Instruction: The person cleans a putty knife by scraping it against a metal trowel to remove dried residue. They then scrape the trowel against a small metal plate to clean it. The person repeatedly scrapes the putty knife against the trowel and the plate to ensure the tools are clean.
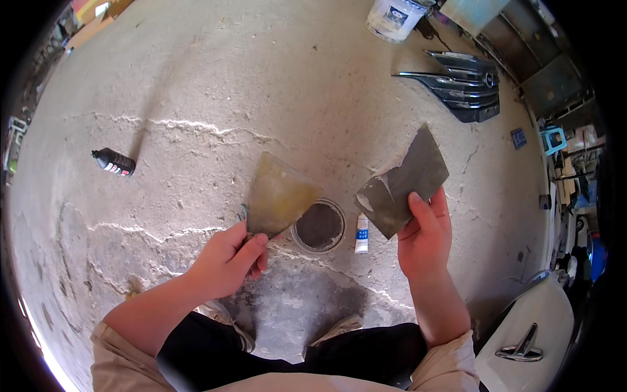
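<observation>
My left hand [223, 259] grips the narrow end of a fan-shaped, yellowish translucent spreader [279, 193]. In my right hand [426, 235] is a flat dark grey sheet [411, 176], pinched between thumb and fingers at its lower edge. One edge of that sheet is uneven, with pale patches at its left corner. Below and between the hands, a round open can [319, 226] of dark grey material stands on the concrete floor, partly covered by the spreader. Beside the can lies a white and blue tube [361, 235] bearing writing.
A black bottle [115, 161] lies on the cracked concrete floor [196, 171] at left. A car grille [460, 88] and a white bucket [396, 19] are at upper right. A white car panel with a chrome emblem [524, 345] is at lower right. Shelving [543, 63] lines the right side.
</observation>
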Motion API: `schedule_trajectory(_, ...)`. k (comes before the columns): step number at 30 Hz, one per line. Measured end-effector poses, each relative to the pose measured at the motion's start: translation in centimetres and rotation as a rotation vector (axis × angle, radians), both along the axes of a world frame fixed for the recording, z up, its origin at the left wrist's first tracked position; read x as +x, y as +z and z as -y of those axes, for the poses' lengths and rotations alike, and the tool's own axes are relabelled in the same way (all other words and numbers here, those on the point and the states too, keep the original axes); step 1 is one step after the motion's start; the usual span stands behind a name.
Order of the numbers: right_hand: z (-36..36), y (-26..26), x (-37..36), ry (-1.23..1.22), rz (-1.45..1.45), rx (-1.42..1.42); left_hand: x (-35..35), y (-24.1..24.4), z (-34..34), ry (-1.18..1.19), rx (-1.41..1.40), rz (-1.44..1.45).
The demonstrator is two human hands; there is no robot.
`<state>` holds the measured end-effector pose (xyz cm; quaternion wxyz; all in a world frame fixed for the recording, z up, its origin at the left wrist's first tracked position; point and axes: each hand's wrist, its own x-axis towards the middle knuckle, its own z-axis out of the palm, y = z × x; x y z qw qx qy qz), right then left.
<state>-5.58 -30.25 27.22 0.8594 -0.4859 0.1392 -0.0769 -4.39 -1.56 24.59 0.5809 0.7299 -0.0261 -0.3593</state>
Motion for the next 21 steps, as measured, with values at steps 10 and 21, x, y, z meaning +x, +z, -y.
schedule_trajectory(10, -2.4, -3.7, -1.6, -0.026, 0.476, -0.403, -0.2, 1.8, 0.2, -0.186, -0.304, -0.428)
schedule_trajectory(21, -3.1, -3.6, -1.3, -0.012, 0.497, -0.447, -0.5, 1.4, -0.1, -0.209, -0.28, -0.323)
